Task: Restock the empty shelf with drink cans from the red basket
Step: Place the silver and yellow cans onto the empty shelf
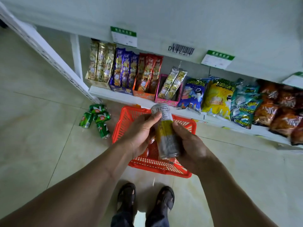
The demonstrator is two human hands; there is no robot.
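Both hands hold one tall drink can (165,133), silver at its ends with a yellow band, tilted above the red basket (161,167). My left hand (141,130) grips its upper part, thumb across the label. My right hand (190,145) wraps its lower right side. Red cans (151,150) lie in the basket under my hands, mostly hidden. The wide white shelf (180,22) across the top of the view is bare apart from its price tags.
Several green cans (96,119) lie on the tiled floor left of the basket. The low shelf (118,97) behind the basket holds boxed snack sticks and chip bags. A white shelf upright (49,56) runs diagonally at left. My sandalled feet (146,199) stand just behind the basket.
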